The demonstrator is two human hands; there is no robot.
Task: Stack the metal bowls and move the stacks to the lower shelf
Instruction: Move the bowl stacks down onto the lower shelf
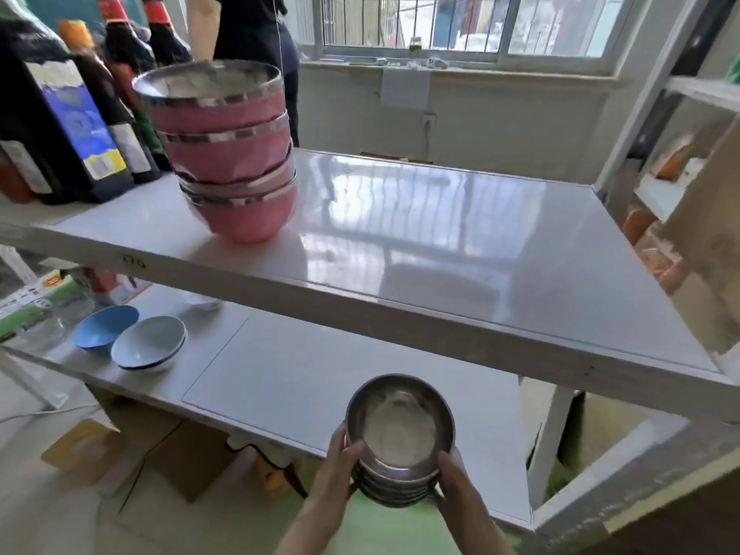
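Bowl stack (400,430) (steel, nested) | gripped: left hand (340,468), right hand (460,484)

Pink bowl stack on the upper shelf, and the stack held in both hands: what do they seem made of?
Pink bowl stack: probably metal with a pink coating or outer shell; bright silver rims and a dull grey interior show. Silver bowl stack: bare metal, likely stainless steel, polished; it reflects light inside and along its rims.
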